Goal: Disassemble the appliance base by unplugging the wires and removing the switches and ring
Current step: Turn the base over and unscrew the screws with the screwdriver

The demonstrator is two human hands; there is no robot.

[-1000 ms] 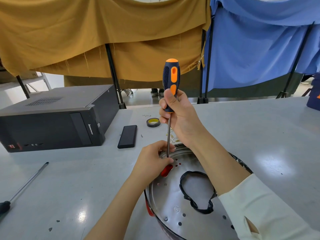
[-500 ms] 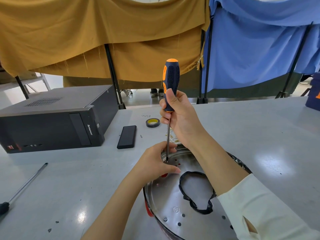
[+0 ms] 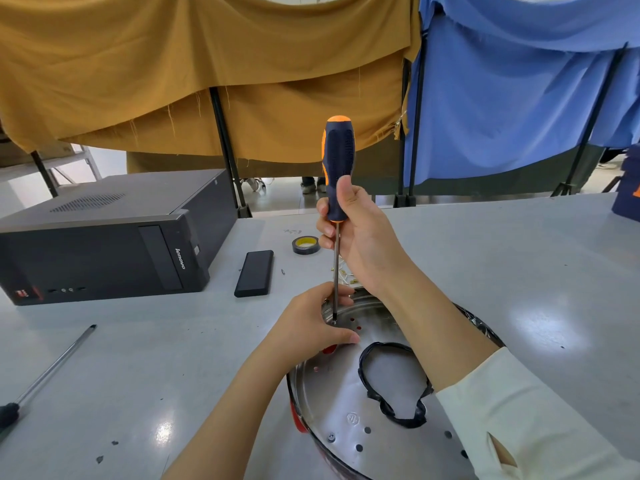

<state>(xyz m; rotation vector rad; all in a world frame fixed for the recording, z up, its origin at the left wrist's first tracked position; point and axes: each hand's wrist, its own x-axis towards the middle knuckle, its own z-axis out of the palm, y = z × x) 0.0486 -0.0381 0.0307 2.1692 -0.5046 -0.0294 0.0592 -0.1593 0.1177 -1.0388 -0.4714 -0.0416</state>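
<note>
The appliance base (image 3: 346, 407) lies upside down at the near edge of the worktop (image 3: 519, 271), a little right of the middle, its shiny round metal plate facing up. Since a second ago it has not moved. The change is small: the orange and dark blue screwdriver (image 3: 337, 174) has turned in the grip, and the thumb of the left hand (image 3: 308, 327) has come forward over the red part (image 3: 329, 348), which is now almost hidden. I judge that a screw at the far rim is being loosened, so the switches and ring are not yet free.

The right hand (image 3: 360, 237) is closed around the lower handle and holds the tool upright, tip on the plate. The left hand has curled fingers around the shaft near the tip and steadies it.

As a container, the base holds a black ring-shaped gasket (image 3: 394, 386) around an opening in the plate; one small screw (image 3: 331, 436) sits near the front rim. Wires are not clearly visible.
</note>
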